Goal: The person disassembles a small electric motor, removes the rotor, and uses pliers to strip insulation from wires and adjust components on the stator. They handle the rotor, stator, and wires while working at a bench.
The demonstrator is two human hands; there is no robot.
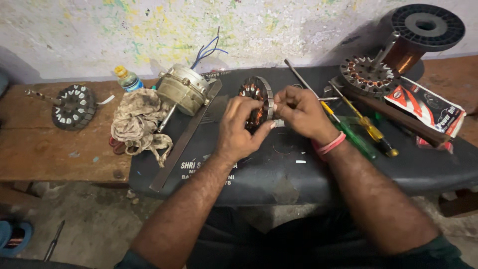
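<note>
We are holding the wound stator (256, 99) upright over the black bench (279, 169), left hand (239, 127) and right hand (298, 112) both gripping its steel rim. It is probably heavy and stiff; the copper windings look fragile, so we are gripping the rim only.

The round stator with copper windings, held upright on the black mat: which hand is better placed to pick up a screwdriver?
Probably the right hand: the yellow-handled screwdriver and green-handled screwdriver lie just beside its wrist. The left hand is on the stator's far side.
</note>
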